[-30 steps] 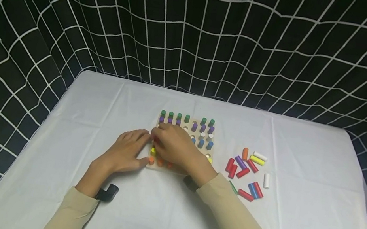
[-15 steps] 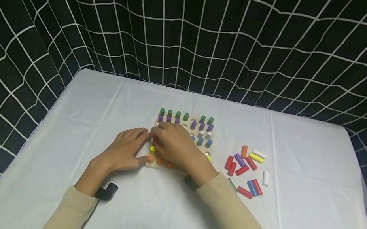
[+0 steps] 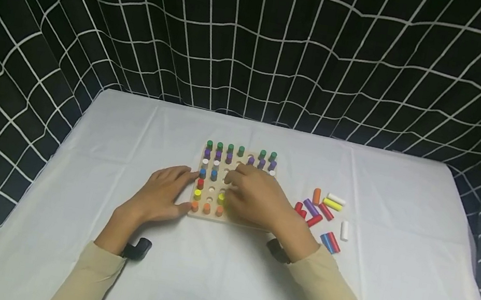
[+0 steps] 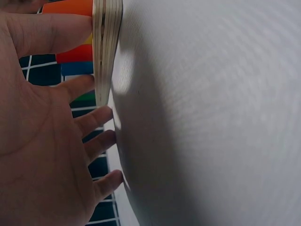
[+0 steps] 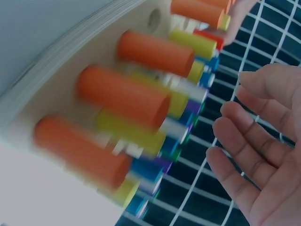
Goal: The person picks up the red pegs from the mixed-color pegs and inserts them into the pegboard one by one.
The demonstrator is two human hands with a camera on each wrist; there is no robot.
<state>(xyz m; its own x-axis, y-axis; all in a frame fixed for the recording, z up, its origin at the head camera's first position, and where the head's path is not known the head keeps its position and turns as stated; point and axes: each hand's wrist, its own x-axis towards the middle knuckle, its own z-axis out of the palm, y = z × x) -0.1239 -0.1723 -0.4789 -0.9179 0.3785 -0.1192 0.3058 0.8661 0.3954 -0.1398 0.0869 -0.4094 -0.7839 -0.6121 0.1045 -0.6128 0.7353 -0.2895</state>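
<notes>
From the head view, we see the left hand (image 3: pixel 161 195) with straight fingers at the left edge of the board (image 3: pixel 229 221), thumb by the near corner. The right hand (image 3: pixel 257 194) is above the board with bent fingers; from here we cannot tell whether they pinch anything. Upright pegs (image 3: pixel 200 184) fill coloured rows, green farthest and orange nearest, among some bare holes, and loose pegs (image 3: pixel 326 211) lie to the right. The board rests on a white-covered tabletop (image 3: pixel 129 137), before a dark backdrop (image 3: pixel 244 51) lined in white.

In the left wrist view, we see the thumb and index tips at the board's layered edge, the other fingers spread beside it.

The right wrist view gives us what the head view hides: fingers loosely curved, nothing between them, apart from the slightly blurred orange pegs.
</notes>
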